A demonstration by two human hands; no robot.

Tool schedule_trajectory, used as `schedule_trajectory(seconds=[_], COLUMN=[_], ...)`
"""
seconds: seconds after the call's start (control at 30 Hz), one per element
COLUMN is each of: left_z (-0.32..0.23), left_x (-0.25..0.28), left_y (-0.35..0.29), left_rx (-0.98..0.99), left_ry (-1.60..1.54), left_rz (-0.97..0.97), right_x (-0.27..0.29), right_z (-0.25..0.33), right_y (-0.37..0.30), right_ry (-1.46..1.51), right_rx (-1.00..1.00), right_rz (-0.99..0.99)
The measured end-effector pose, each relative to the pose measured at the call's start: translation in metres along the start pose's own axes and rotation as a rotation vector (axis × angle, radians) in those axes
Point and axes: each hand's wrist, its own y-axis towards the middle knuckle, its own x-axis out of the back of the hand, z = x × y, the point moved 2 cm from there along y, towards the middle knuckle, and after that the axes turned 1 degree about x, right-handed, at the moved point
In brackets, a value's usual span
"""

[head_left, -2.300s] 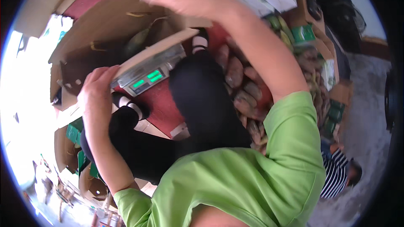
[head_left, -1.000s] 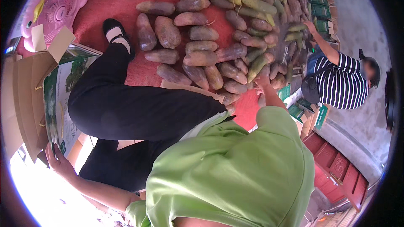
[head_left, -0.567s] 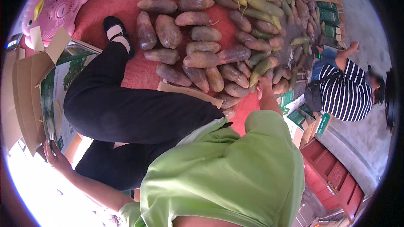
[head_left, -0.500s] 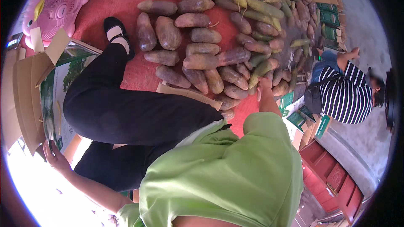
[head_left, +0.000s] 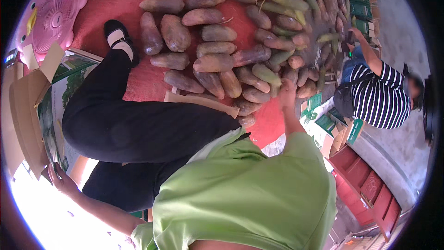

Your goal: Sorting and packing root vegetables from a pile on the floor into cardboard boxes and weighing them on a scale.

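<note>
A heap of large radishes, purplish-red and some green, lies on a red mat (head_left: 99,23). At the near right edge of the heap, my right hand (head_left: 287,94) is closed about the lower end of a greenish radish (head_left: 266,75). That radish lies tilted across its neighbours, and my fingers are partly hidden against it. Far out to the left, my left hand (head_left: 64,181) has its fingers bent at the lower edge of an opened cardboard box (head_left: 28,111). Glare around that hand makes its grip hard to see.
A pink fan (head_left: 55,16) stands at the far left. My dark-trousered leg (head_left: 148,127) stretches between box and radishes. At right, a person in a striped top (head_left: 377,95) works beside green-and-white cartons (head_left: 360,11). A red wooden cabinet (head_left: 360,190) stands lower right.
The greenish radish under my right hand has swung round to the left, and the hand stays at its near end. My left hand has hardly moved. The person in stripes has reached out an arm.
</note>
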Motion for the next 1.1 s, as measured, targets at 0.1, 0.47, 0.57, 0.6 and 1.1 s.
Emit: schedule_trajectory(seconds=[0.1, 0.47, 0.57, 0.6, 1.1], left_z=[-0.008, -0.007, -0.007, -0.012, -0.106], left_x=[0.002, -0.001, 0.000, 0.001, 0.043], left_y=[0.004, 0.002, 0.000, 0.001, 0.006], left_rx=[0.005, 0.038, -0.026, -0.014, 0.123], left_ry=[0.031, 0.010, 0.002, 0.012, 0.050], left_rz=[-0.016, -0.019, -0.030, -0.042, 0.039], right_x=[-0.005, -0.059, -0.064, -0.067, -0.120], right_z=[-0.066, -0.087, -0.044, -0.043, 0.005], right_y=[-0.006, 0.023, 0.036, 0.042, 0.047], right_ry=[-0.123, 0.513, 0.589, 0.593, 1.082], right_rx=[-0.342, -1.228, -1.222, -1.207, -1.110], right_rz=[-0.018, 0.133, 0.188, 0.204, -0.016])
